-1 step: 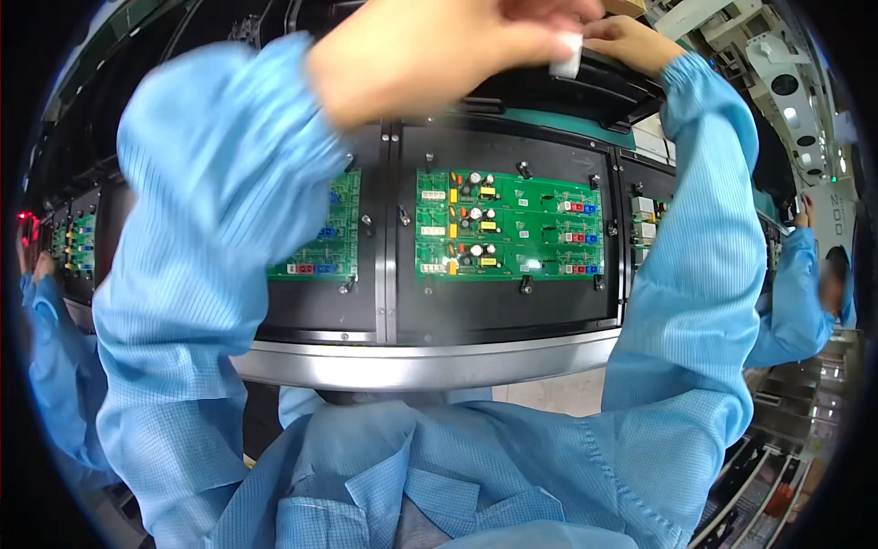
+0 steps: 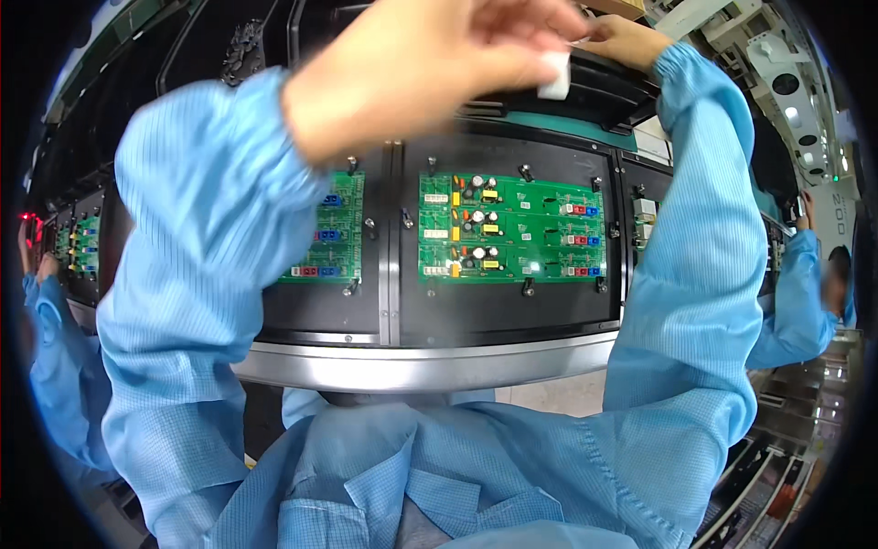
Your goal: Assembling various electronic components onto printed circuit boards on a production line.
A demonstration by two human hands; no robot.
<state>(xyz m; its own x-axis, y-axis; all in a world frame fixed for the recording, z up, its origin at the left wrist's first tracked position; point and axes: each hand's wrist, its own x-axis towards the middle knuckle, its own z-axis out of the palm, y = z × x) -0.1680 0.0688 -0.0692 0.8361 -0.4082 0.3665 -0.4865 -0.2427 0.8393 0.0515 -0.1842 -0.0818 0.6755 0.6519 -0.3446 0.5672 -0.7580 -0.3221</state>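
My left hand point(image 2: 512, 50) reaches across the upper middle, slightly blurred, pinching a small white block-shaped part point(image 2: 554, 77) between thumb and fingers. Just right of it, my right hand point(image 2: 624, 40) is over a black bin point(image 2: 594, 87), its fingertips bent together close to the left fingers. What it pinches, if anything, is too small to tell. Below both hands lies a green circuit board panel point(image 2: 540, 252) in three like rows, with capacitors, yellow parts and white, red and blue connectors. Neither hand touches it. My left forearm partly covers another green panel point(image 2: 343, 215).
Black carrier trays point(image 2: 485, 316) with small clamps hold the panels. A metal rail point(image 2: 439, 368) runs along the near edge. A third board with white blocks point(image 2: 645, 215) is at right. Co-workers in blue sleeves point(image 2: 794, 297) stand at both sides.
My left hand has moved a little left and toward me with the white part, away from the right hand. The right hand has barely shifted. The boards sit slightly further right in view.
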